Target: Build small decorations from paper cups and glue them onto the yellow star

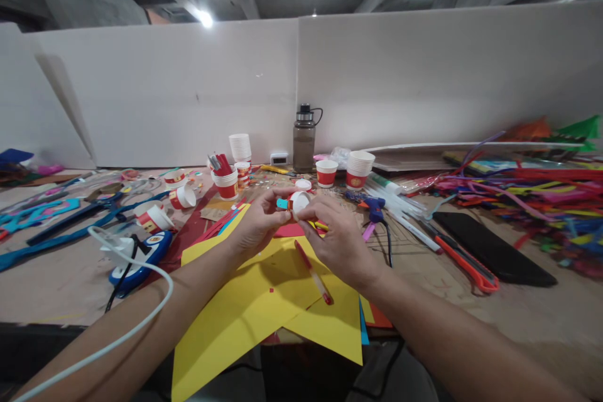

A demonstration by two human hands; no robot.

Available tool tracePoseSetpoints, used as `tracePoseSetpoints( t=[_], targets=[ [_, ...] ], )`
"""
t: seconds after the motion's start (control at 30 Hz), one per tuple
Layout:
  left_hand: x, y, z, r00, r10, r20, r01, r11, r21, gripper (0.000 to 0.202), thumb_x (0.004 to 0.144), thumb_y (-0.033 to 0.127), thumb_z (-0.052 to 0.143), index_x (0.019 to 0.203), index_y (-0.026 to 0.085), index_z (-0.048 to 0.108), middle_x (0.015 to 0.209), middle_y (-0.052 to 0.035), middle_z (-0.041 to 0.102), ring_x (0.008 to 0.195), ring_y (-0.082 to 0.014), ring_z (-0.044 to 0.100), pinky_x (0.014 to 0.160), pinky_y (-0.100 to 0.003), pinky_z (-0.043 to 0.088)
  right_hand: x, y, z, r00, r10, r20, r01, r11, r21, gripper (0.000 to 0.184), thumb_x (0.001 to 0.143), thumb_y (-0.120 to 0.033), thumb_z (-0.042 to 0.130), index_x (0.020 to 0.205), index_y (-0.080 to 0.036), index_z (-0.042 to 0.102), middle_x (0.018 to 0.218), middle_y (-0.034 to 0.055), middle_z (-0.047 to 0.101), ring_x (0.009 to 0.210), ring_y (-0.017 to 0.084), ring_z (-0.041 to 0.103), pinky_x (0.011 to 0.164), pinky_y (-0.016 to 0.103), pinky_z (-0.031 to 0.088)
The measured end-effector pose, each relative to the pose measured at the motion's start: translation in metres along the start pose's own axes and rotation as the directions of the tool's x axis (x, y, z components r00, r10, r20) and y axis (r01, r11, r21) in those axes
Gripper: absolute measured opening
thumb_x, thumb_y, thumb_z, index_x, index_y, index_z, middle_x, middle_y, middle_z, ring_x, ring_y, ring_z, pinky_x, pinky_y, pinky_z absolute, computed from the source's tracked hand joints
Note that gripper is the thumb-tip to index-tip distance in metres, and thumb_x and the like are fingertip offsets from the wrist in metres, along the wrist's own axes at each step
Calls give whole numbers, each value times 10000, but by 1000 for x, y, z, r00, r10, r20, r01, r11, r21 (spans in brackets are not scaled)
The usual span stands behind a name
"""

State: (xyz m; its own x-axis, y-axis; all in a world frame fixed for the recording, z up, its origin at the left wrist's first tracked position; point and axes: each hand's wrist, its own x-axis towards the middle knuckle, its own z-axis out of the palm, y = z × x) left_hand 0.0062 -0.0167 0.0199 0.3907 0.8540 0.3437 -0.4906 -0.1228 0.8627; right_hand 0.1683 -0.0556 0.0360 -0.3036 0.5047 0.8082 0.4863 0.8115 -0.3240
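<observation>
My left hand (258, 221) and my right hand (335, 235) meet above the yellow paper sheets (264, 308), both closed on a small white and red paper cup (298, 201) lying on its side. A bit of blue paper (281, 203) sticks out at the cup's left, pinched by my left fingers. A red pen (313, 271) lies on the yellow paper just under my right hand.
Red and white paper cups (360, 169) stand in stacks at the back beside a dark water bottle (304, 138). A blue glue gun (374, 207), an orange utility knife (464, 257) and a black phone (492, 248) lie right. Coloured pipe cleaners (532, 191) pile far right. A white cable (141, 320) crosses my left arm.
</observation>
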Motion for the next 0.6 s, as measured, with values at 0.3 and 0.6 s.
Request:
tracePoseSetpoints(
  t=[0.3,0.6],
  targets=[
    [-1,1,1,1000,-21,-13,21,1000,-3,419,645,174,768,1050,198,661,1029,-56,691,907,-167,633,835,-316,503,0,0,0,1000,3,10,-3,1000,-3,126,849,-96,545,784,-200,576,785,47,587,800,181,544,716,315,445],
    [-1,1,0,1000,-8,0,8,1000,-3,417,652,169,766,1054,197,661,1048,-63,691,928,-177,637,838,-319,505,-1,1,1,1000,3,9,-3,1000,3,120,849,-100,547,777,-191,575,779,50,583,790,180,544,707,310,439]
  ],
)
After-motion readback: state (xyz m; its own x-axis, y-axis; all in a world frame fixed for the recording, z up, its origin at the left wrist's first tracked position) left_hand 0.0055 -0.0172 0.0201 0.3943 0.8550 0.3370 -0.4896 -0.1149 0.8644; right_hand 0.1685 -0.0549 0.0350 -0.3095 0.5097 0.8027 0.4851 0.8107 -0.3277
